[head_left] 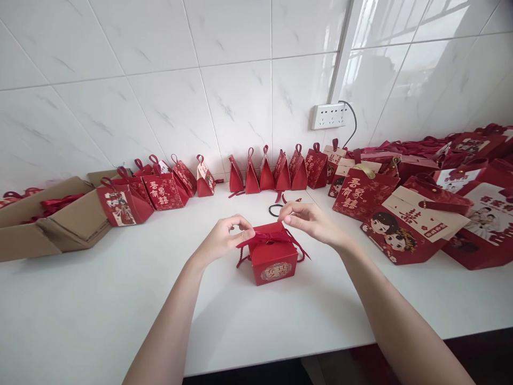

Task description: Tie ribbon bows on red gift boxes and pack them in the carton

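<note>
A small red box [274, 266] with a round gold emblem on its front stands on the white table, a red ribbon [269, 237] tied in a bow across its top. Dark red cords hang at its sides. My left hand [232, 235] is at the bow's left end, thumb and forefinger pinched on the ribbon. My right hand [306, 220] hovers at the box's upper right, thumb and forefinger close together; what lies between them is too small to make out. A black ring [274, 210] lies behind the box.
Red triangular boxes [266, 176] line the tiled wall. At the left is an open cardboard box [80, 219] holding red ribbon. Many red gift bags [363, 192] crowd the right side. A white power strip [328, 116] is on the wall.
</note>
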A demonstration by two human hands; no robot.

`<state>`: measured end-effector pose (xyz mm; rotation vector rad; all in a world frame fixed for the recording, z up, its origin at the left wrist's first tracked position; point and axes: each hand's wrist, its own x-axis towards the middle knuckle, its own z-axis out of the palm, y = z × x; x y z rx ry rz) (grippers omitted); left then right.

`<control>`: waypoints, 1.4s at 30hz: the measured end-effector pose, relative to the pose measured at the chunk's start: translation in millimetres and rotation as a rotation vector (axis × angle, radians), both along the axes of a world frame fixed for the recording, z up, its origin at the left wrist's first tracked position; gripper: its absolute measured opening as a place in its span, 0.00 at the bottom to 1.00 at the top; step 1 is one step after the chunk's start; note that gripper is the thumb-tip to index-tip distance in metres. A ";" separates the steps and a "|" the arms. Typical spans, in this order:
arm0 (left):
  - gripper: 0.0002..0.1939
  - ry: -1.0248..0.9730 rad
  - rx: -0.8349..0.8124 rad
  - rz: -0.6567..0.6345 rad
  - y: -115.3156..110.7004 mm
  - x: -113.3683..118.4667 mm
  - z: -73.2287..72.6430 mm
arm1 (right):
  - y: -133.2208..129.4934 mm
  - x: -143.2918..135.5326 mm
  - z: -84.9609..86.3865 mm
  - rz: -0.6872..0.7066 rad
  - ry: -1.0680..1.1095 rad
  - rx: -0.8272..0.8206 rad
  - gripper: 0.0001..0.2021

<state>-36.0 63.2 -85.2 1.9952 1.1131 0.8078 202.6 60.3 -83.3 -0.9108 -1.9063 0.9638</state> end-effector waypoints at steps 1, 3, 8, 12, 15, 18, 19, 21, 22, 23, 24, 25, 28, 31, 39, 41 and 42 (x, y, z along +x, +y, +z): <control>0.14 -0.017 0.008 0.018 -0.5 1.5 -0.1 | -1.6 -6.0 -1.5 -0.026 -0.006 0.021 0.13; 0.15 -0.035 0.018 0.039 -1.7 4.2 -0.4 | -5.8 -19.3 -5.5 -0.062 -0.077 0.086 0.12; 0.12 -0.060 0.107 0.024 -5.2 7.9 -0.8 | -14.9 -47.9 -17.6 -0.180 -0.296 0.199 0.05; 0.10 -0.057 0.116 -0.013 -6.2 6.7 0.2 | -15.2 -48.8 -18.0 -0.200 -0.288 0.162 0.05; 0.18 0.012 0.061 -0.018 -4.4 1.9 1.4 | -12.4 -32.2 -10.7 -0.096 -0.305 0.084 0.14; 0.14 0.117 -0.007 -0.001 -0.8 -4.5 1.4 | -7.9 -10.0 -3.0 -0.023 -0.297 0.007 0.17; 0.11 0.131 -0.024 0.017 0.6 -6.5 0.9 | -6.2 -3.8 -1.4 -0.018 -0.305 -0.003 0.16; 0.11 0.122 -0.053 0.047 3.1 -9.6 -0.6 | -3.0 4.1 -0.2 -0.015 -0.344 -0.007 0.12; 0.11 0.109 -0.062 0.051 4.3 -10.9 -1.4 | -1.6 5.9 -0.5 -0.015 -0.364 -0.006 0.10; 0.12 0.095 -0.060 0.053 5.3 -12.2 -1.9 | -0.5 6.6 -1.1 -0.013 -0.380 -0.004 0.09; 0.12 0.086 -0.048 0.060 6.2 -13.7 -2.2 | 0.4 6.7 -1.7 -0.007 -0.390 -0.001 0.08; 0.13 0.080 -0.028 0.076 7.2 -15.7 -2.2 | 1.0 7.1 -2.0 0.004 -0.395 -0.003 0.08; 0.12 0.081 0.041 0.214 10.6 -25.7 -0.5 | 0.9 15.7 0.7 -0.007 -0.405 -0.048 0.09; 0.06 0.272 0.060 0.543 13.8 -37.8 2.1 | -1.1 36.6 9.3 -0.040 -0.468 -0.193 0.09; 0.09 0.190 0.186 0.125 -2.4 -13.1 3.8 | -4.1 20.6 10.6 -0.098 -0.263 -0.190 0.17; 0.08 0.211 0.108 -0.044 -8.3 -1.3 2.1 | -4.0 3.8 4.3 -0.020 -0.281 -0.234 0.16; 0.09 0.227 0.092 -0.070 -10.2 2.8 0.9 | -4.0 -2.5 1.4 -0.003 -0.286 -0.255 0.15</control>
